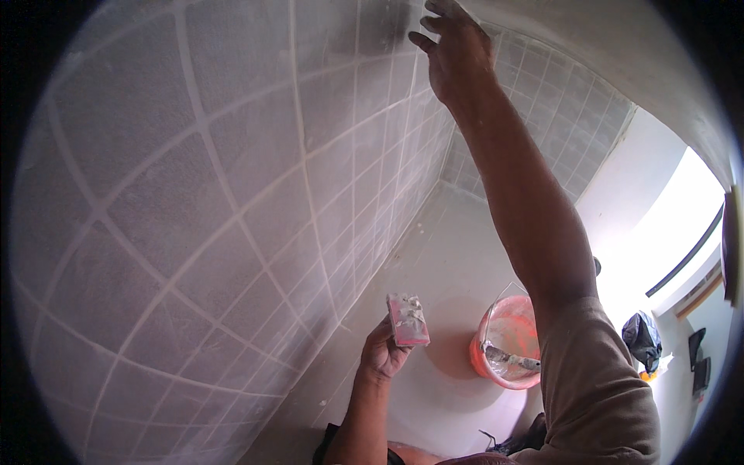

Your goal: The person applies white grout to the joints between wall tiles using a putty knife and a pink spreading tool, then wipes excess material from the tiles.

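Left hand [381, 356] grasped a white-smeared pink block [408, 320], near, right of the tiled wall [260, 182]. Right hand [461, 56] was raised farther off, beside the wall, fingers part-curled; could not tell if it gripped anything. Red bucket [478, 359] stood right of the block, smeared tool [510, 358] inside.

- My right sleeve [601, 380]: grey-brown, creased, ending near the elbow.
- My right grip [463, 62]: bare, pale smudges on the fingers [423, 42].
- My left grip [384, 356]: bare, forearm [366, 418] too.
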`<state>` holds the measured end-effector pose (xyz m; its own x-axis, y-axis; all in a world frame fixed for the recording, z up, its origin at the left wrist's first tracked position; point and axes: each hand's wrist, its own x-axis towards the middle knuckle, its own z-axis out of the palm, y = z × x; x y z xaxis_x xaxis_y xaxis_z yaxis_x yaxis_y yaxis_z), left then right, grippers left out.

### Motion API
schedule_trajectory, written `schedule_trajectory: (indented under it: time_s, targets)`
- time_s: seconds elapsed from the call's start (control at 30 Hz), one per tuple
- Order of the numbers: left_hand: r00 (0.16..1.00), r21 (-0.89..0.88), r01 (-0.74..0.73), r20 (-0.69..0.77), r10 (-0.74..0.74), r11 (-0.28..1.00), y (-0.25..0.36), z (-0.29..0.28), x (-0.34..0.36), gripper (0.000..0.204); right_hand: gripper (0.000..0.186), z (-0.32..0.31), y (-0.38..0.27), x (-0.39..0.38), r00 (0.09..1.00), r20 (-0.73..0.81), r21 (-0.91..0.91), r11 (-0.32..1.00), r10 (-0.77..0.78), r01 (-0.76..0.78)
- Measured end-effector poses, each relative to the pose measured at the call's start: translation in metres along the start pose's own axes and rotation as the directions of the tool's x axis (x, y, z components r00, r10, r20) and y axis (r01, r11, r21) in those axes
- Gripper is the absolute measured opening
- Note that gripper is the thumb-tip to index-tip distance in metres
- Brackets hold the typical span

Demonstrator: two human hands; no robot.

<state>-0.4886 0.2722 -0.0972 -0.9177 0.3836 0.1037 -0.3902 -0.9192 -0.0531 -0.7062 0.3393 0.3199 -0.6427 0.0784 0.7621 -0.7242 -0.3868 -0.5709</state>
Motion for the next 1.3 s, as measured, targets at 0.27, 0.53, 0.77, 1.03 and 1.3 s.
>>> schedule_trajectory:
  time_s: [0.27, 0.53, 0.77, 1.03, 1.3]
  targets:
    - [0.999, -0.005, -0.008, -0.037, 0.008, 1.000, -0.001, 0.007, 0.000, 0.046, 0.038, 0.022, 0.010, 0.021, 0.992, -0.063, -0.146, 0.983, 0.106, -0.114]
    - [1.000, 0.041, -0.012, -0.028, 0.014, 0.999, 0.001, 0.006, -0.001, 0.050, 0.029, 0.029, 0.015, 0.014, 0.960, -0.021, -0.557, 0.801, -0.278, 0.220]
    - [1.000, 0.039, -0.017, -0.021, 0.018, 0.999, -0.001, 0.012, 0.000, 0.051, 0.032, 0.021, 0.024, 0.034, 0.857, 0.176, -0.883, 0.308, -0.484, 0.355]
    - [0.999, 0.000, 0.018, 0.039, -0.018, 1.000, 0.002, 0.003, 0.001, 0.050, 0.028, 0.002, 0.033, 0.036, 0.682, 0.452, -0.777, 0.121, -0.576, 0.617]
    - [1.000, 0.061, -0.010, -0.005, 0.010, 0.998, 0.001, 0.007, 0.000, 0.051, 0.016, -0.004, 0.023, 0.032, 0.723, 0.464, -0.852, -0.035, -0.511, 0.522]
